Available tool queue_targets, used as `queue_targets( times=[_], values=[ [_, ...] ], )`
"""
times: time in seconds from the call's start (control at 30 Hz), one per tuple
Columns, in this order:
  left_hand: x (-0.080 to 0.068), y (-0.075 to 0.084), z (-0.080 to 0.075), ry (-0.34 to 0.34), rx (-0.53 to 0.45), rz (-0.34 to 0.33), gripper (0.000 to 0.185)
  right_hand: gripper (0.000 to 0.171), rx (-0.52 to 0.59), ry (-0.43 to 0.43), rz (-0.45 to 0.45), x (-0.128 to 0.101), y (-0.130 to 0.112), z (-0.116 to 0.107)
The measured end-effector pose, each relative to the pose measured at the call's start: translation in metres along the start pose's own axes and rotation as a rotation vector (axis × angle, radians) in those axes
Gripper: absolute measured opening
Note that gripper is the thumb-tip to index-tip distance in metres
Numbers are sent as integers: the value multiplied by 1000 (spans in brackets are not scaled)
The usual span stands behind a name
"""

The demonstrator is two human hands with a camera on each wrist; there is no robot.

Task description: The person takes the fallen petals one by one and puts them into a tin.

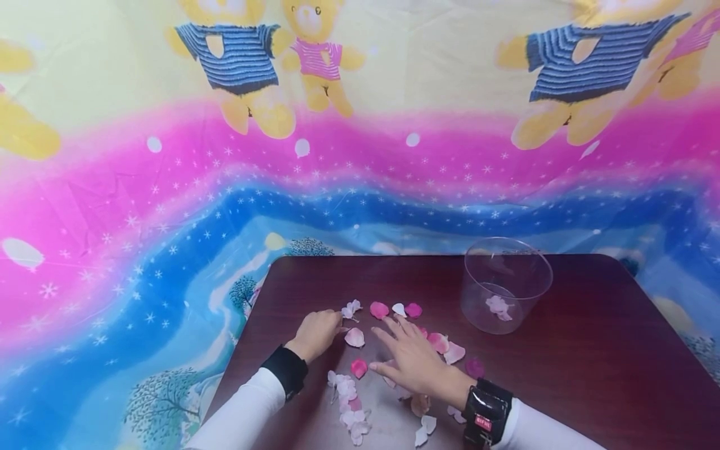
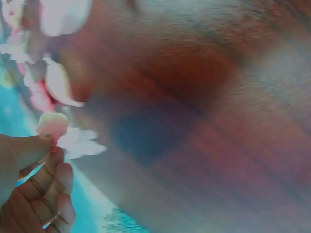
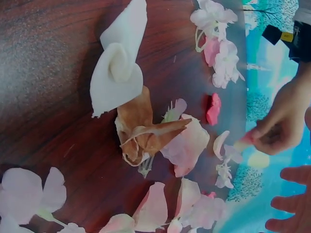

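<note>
My left hand (image 1: 316, 334) is low over the left part of the table and pinches a pink petal (image 2: 52, 124) between thumb and forefinger. A pale flower (image 1: 351, 309) lies right by its fingertips, and a light pink petal (image 1: 355, 338) is just beside. With fingers spread, my right hand (image 1: 416, 359) hovers over the scattered petals and holds nothing. Near its fingertips lie a pink petal (image 1: 379, 310), a white petal (image 1: 399, 309) and a magenta petal (image 1: 414, 310). Below its palm, the right wrist view shows a brown dried petal (image 3: 138, 126) beside white petals (image 3: 116, 73).
A clear round tub (image 1: 469, 300) with a pale pink flower (image 1: 499, 308) inside stands at the table's back right. Pale blossoms (image 1: 349, 400) form a row toward the near edge of the dark table (image 1: 596, 350). Behind hangs a printed cloth (image 1: 394, 156) with bears.
</note>
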State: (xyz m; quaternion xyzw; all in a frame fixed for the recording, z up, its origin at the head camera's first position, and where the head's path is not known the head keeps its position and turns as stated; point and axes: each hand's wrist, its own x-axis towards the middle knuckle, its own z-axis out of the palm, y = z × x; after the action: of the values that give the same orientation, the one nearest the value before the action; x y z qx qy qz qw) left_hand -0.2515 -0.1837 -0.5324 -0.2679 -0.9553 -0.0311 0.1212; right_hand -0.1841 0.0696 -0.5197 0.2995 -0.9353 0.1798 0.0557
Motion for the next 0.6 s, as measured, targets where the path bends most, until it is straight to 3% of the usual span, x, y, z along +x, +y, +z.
queue_targets(
  times=[0.27, 0.43, 0.6],
  values=[
    [12, 32, -36, 82, -48, 133, 9, 69, 12, 104, 55, 6, 2, -17],
    [16, 54, -56, 171, -12, 233, 10, 68, 1, 130, 87, 7, 2, -33],
    [18, 70, -69, 255, -53, 322, 12, 57, 7, 176, 79, 5, -1, -50]
  ],
)
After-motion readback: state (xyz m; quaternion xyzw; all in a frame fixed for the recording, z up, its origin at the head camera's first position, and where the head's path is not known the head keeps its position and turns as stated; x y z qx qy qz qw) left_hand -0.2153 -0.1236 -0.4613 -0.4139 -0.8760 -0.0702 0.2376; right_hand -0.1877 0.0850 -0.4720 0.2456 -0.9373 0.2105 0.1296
